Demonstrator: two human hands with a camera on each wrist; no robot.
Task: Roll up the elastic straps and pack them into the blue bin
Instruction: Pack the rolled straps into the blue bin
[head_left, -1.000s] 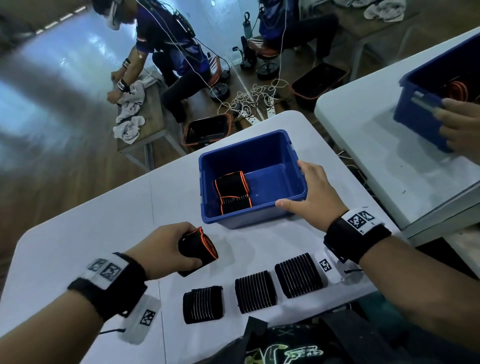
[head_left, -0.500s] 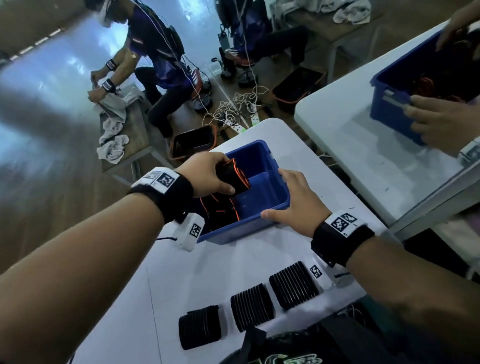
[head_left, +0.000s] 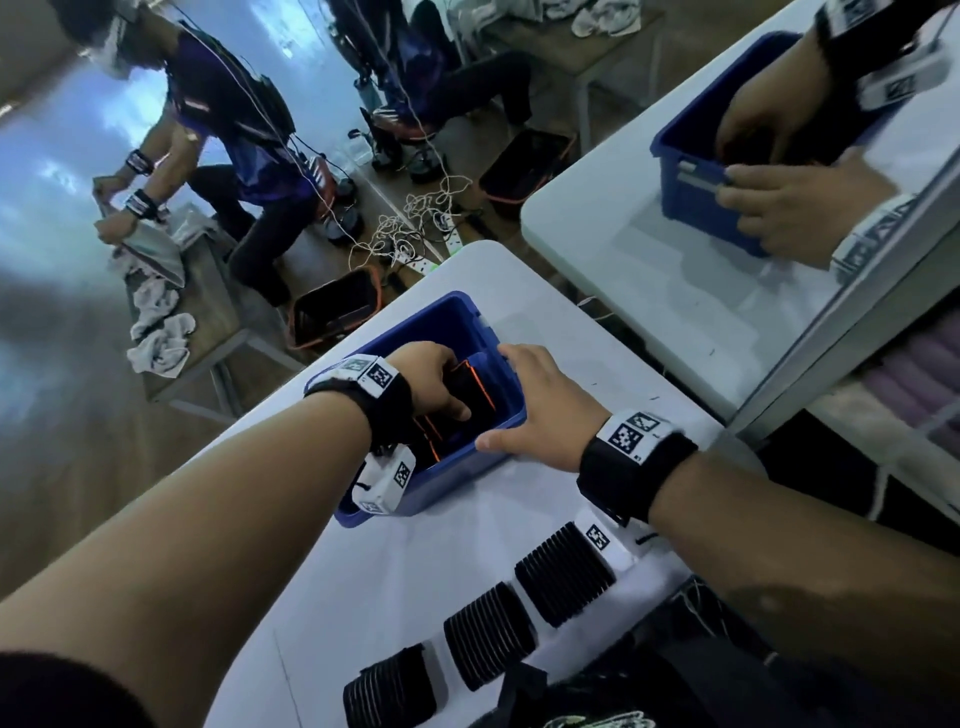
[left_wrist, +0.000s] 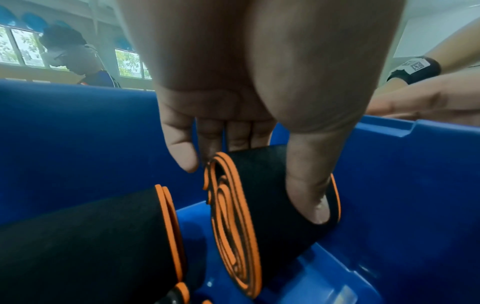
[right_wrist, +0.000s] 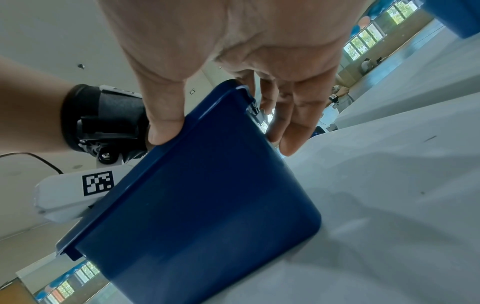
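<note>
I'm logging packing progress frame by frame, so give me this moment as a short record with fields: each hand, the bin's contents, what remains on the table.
left hand: inside the blue bin, gripping a rolled strap, black with orange edges
right hand: holds the bin's near right corner, thumb on the rim
bin contents: at least one other rolled strap beside the held one
table: three black ribbed strap rolls in a row near the front edge

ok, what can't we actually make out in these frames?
- Head view: strap count in the blue bin; the left hand and wrist cover them.
- Left wrist view: whether the rolled strap touches the floor; cut off below.
- Right wrist view: bin interior; its wall hides it, right hand on the rim.
</note>
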